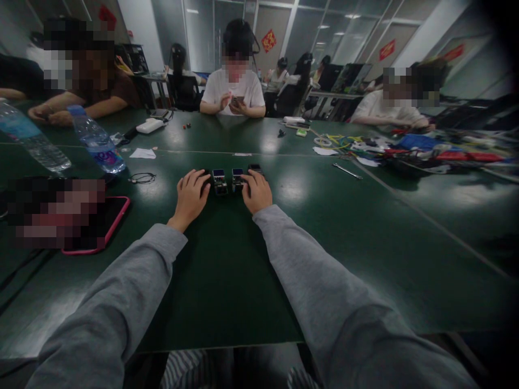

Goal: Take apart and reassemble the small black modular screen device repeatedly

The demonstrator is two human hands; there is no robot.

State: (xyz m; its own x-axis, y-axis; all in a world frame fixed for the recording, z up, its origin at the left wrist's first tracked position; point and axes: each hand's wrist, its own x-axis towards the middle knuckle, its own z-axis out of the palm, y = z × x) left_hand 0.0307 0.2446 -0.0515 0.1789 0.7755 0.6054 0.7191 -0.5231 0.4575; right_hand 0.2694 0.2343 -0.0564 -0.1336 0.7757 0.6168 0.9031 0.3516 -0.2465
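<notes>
Small dark devices with square screens stand in a row on the green table, between and under my hands. The left-middle device (219, 182) is fully visible beside my left fingertips. My left hand (192, 195) rests with its fingers spread, over or against a dark edge that is mostly hidden. My right hand (258, 191) lies with fingers apart, its fingertips touching the right-middle device (237, 177). Another dark device (255, 169) shows partly behind my right fingers. Neither hand visibly wraps around a device.
Left of me are a red-rimmed phone (115, 224), two water bottles (103, 148) and a thin coiled cable (142, 178). A wrench (347, 171) lies to the right, before a heap of cables and tools (425, 151). Several people sit around the table.
</notes>
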